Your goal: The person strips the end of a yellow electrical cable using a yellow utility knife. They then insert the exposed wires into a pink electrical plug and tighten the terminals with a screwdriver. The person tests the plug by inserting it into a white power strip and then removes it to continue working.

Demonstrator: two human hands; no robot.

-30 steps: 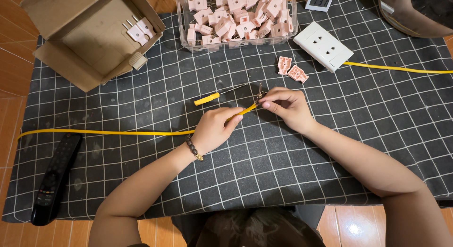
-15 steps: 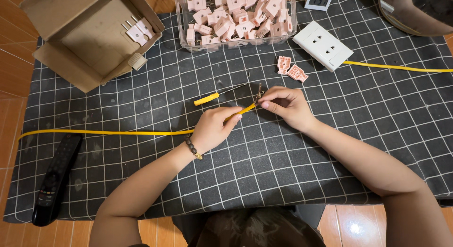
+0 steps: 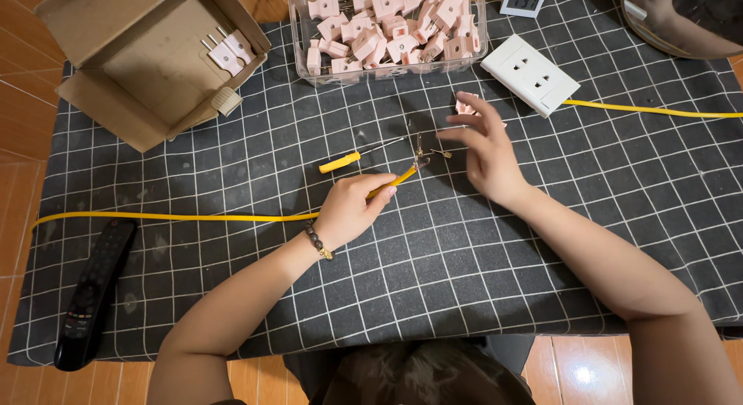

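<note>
Head view, looking down on grid-patterned dark cloth (image 3: pixel 480 281) over table.

Left hand (image 3: pixel 352 211): fingers closed round yellow cable (image 3: pixel 193 217) near its stripped end, end lifted toward centre of cloth, small metal prongs (image 3: pixel 422 148) at the tip.

Right hand (image 3: pixel 484 153): fingers spread open, holding nothing, hovering just beside the prongs and over pink plug parts (image 3: pixel 466 105).

Yellow-handled screwdriver (image 3: pixel 348 159): lying loose on cloth, just beyond left hand.

Step, as judged: prongs fitted at cable end, right hand between grips. Next move likely calls for a steady left hold and a fine pinch at the pink parts or the screwdriver.

Surroundings: clear tub of pink plugs (image 3: pixel 383 30) at far edge; cardboard box (image 3: pixel 147 61) far left, a few plugs inside; white socket block (image 3: pixel 530 74) far right with its own yellow lead; black remote (image 3: pixel 93 293) near left edge, well apart.

Open room: bare cloth between hands and near edge; far side crowded, tub and socket close to right hand.
</note>
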